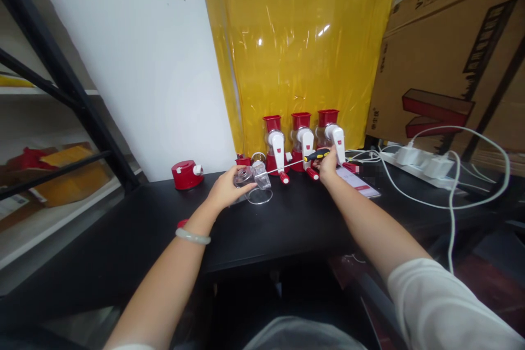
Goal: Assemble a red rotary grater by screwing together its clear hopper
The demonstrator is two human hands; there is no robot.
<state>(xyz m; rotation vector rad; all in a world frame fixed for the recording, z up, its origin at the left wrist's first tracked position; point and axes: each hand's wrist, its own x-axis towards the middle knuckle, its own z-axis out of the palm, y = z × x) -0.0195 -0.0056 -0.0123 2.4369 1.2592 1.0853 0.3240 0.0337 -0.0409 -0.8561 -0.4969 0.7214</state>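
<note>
My left hand (228,186) is closed around a clear plastic housing (245,175), held just above the black table (246,235). In my right hand (327,165) is a screwdriver (316,155) with a yellow and black handle. Its long shaft points left, and the tip reaches the clear housing; exact contact is hard to make out. A clear ring (260,196) shows beneath the housing. Behind it are a metal grater drum (258,158) and a small red part (243,160). A red base (187,175) with a white knob sits to the left.
Three red and white rotary graters (275,145) with crank handles line the back by a yellow plastic curtain (303,38). At right lie a phone (357,182), a power strip (418,168) with white cables and a large cardboard box (447,65). A shelf frame (61,54) stands left.
</note>
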